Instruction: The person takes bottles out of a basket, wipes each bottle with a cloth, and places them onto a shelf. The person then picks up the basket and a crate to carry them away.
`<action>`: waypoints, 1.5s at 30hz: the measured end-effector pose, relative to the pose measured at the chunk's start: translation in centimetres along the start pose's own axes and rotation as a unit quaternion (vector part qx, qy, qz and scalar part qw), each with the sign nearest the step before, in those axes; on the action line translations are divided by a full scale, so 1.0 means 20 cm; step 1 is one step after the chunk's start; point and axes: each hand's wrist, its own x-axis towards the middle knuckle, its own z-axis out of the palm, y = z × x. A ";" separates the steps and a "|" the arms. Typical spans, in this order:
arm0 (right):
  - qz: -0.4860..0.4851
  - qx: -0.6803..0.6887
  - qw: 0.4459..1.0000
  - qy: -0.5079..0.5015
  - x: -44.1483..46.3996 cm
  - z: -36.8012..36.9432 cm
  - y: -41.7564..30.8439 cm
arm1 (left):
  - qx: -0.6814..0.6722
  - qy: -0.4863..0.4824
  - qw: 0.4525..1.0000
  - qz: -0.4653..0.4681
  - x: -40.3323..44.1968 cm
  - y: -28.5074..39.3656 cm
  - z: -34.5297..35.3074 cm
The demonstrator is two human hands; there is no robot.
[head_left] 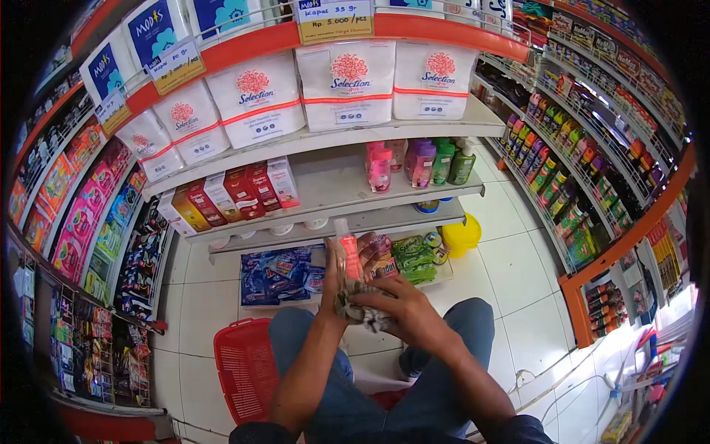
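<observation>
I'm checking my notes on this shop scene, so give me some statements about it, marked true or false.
1. The left hand holds a slim pinkish bottle. True.
2. The right hand is empty. False: the right hand grasps a grey cloth.
3. The red basket stands beside the left leg. True.
4. The yellow container is left of the red basket. False: the yellow container is to its right, beyond the green packets.
5. Selection packs stand above the upright boxes. True.

At centre, the right hand [396, 302] and what seems a cloth [359, 309] hide the lower end of the pink bottle [347, 254]; the top edge crops a blue-and-white pack [222, 15].
</observation>
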 end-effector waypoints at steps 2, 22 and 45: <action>0.012 0.058 0.998 0.031 -0.01 -0.04 0.04 | -0.030 -0.049 0.998 -0.010 -0.02 0.03 0.01; 0.046 0.016 0.998 0.031 0.01 -0.13 0.03 | 0.081 -0.109 0.989 0.057 -0.03 0.01 -0.01; 0.203 0.230 0.935 0.176 0.22 -0.11 0.35 | 0.655 0.000 0.738 0.163 -0.07 -0.03 0.06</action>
